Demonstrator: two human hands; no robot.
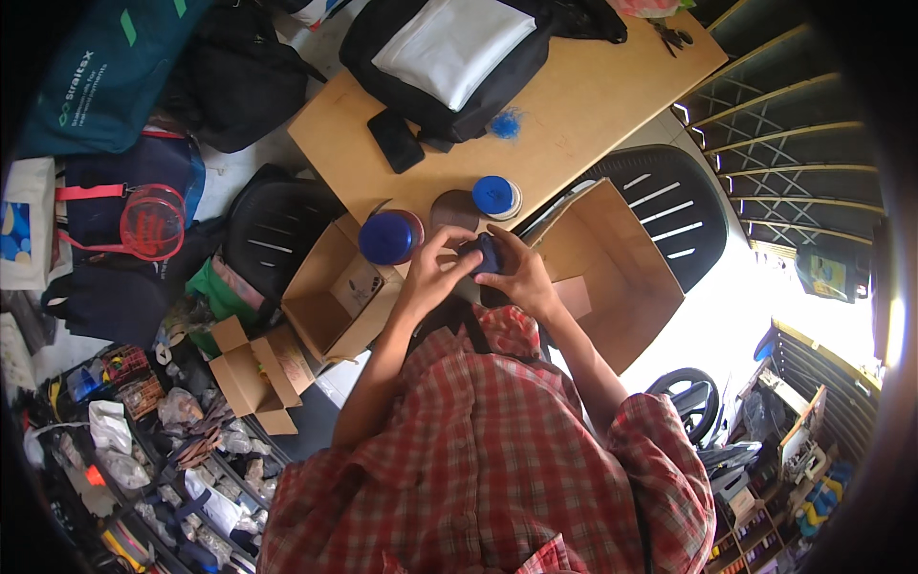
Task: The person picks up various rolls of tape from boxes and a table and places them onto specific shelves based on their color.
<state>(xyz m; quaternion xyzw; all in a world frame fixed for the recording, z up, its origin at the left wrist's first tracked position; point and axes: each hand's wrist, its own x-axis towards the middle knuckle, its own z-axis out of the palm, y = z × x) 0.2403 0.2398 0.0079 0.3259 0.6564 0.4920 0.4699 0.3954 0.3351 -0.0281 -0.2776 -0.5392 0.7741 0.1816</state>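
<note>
Left hand (435,273) and right hand (524,278) pinch dark object (488,253) together; loose grip might drop it, leftward swing might knock jar (387,238) beside left hand.

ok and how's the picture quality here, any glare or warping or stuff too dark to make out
Head view: strong glare washes out the floor at right; still in the head view, the folding gate's slats curve and the corners go black; head view again, the dark object between the left hand and right hand shows too little detail to identify.
</note>
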